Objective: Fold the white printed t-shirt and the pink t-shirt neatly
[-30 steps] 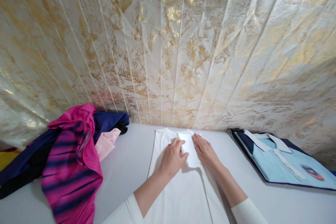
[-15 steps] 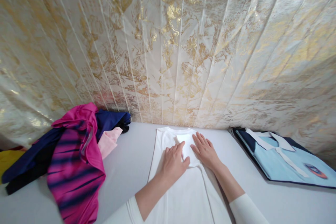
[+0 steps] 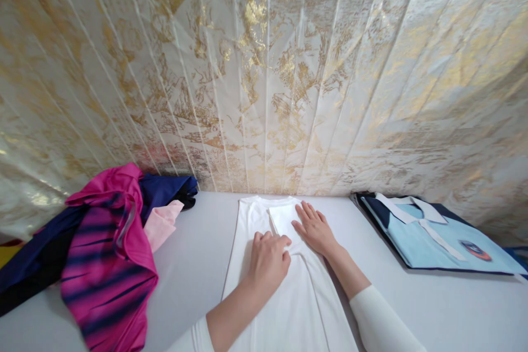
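A white shirt (image 3: 289,308) lies lengthwise in front of me, its neckline at the far end and its right part folded inward. My left hand (image 3: 269,261) is closed over the middle of the shirt, fingers curled and thumb drawn in, and the fabric creases beside it. What the curled fingertips grip is partly hidden. Flat on the shirt's upper right edge rests my right hand (image 3: 315,228), its fingers stretched out. Between the hands shows a smooth, straight-edged folded white layer (image 3: 282,220).
On the left is a loose heap of clothes with a pink and navy striped shirt (image 3: 111,269) and a pale pink piece (image 3: 163,224). Folded light blue shirts (image 3: 437,247) are stacked at the right. A gold-patterned curtain (image 3: 264,93) hangs behind the white table (image 3: 198,264).
My left hand has pulled back toward me along the shirt, its fingers more curled. The right hand stays on the upper right edge. The whole view has shifted slightly.
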